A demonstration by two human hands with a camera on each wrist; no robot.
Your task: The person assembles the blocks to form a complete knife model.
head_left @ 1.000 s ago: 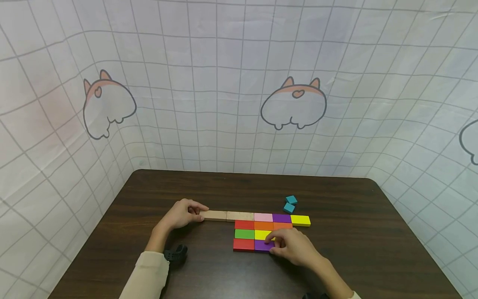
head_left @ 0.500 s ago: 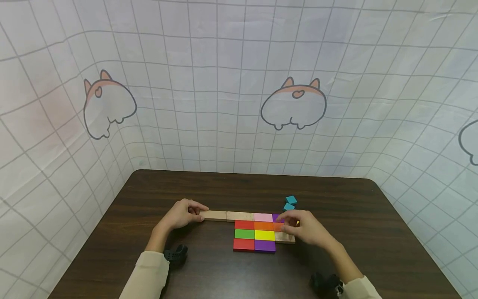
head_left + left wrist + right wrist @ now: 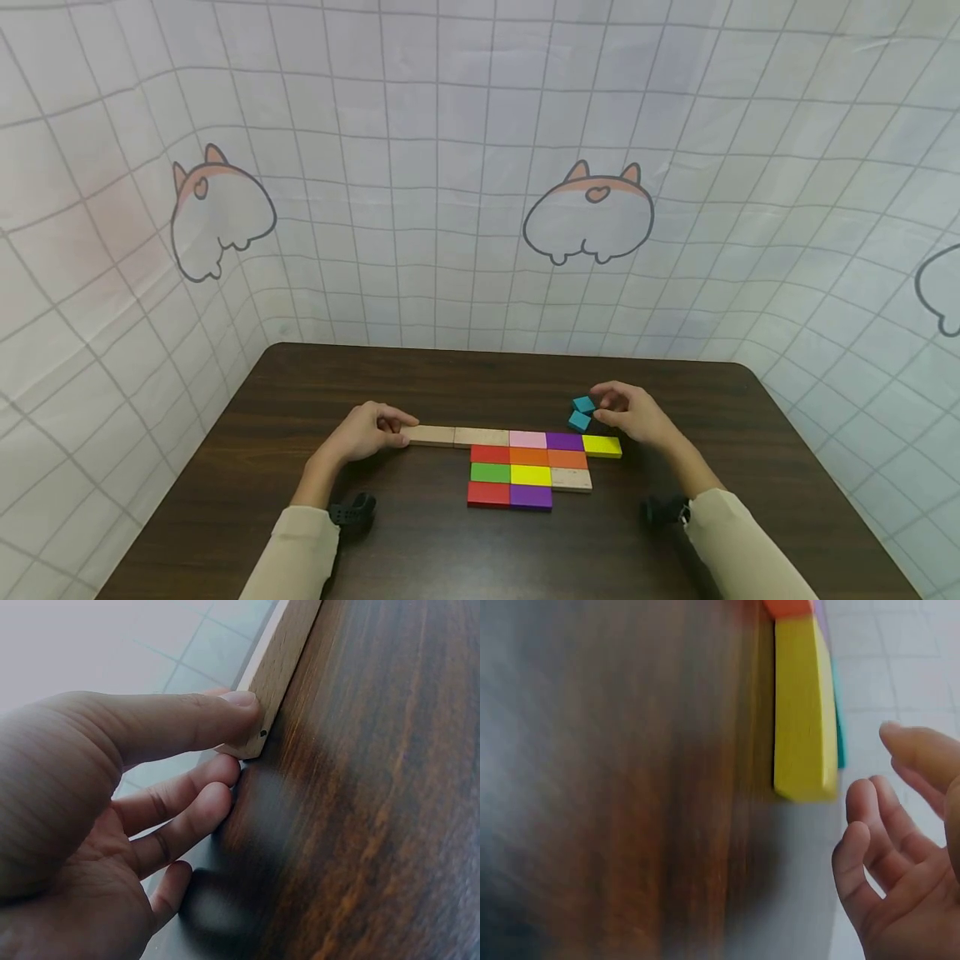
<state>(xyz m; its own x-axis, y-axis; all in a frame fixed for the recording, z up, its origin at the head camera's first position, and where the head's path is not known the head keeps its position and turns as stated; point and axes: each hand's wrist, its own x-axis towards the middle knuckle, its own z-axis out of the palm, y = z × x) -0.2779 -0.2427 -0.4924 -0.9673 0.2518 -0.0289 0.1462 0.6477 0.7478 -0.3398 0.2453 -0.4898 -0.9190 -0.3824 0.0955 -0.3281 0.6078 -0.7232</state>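
Note:
My left hand (image 3: 367,432) pinches the left end of a plain wooden block (image 3: 431,436), thumb on its near side. In the left wrist view the thumb (image 3: 217,716) presses the side of that block (image 3: 281,664). My right hand (image 3: 633,414) is just right of two small teal blocks (image 3: 578,420), fingers apart and bent, holding nothing. The right wrist view has the hand (image 3: 911,862) beside a yellow block (image 3: 801,712), with a teal edge behind it. A second plain block (image 3: 482,437), a pink block (image 3: 528,439) and a purple block (image 3: 564,442) continue the top row.
Below the top row lie rows of flat blocks: red (image 3: 490,454), orange (image 3: 528,457), green (image 3: 491,472), yellow (image 3: 531,475), plain wood (image 3: 572,479) and purple (image 3: 531,497). A dark wooden table (image 3: 420,542) bears them. A white gridded curtain (image 3: 420,275) encloses its far side.
My right hand has gone from the lower purple block up past the right end of the rows to the teal blocks, uncovering the plain and yellow blocks. The left hand keeps its place.

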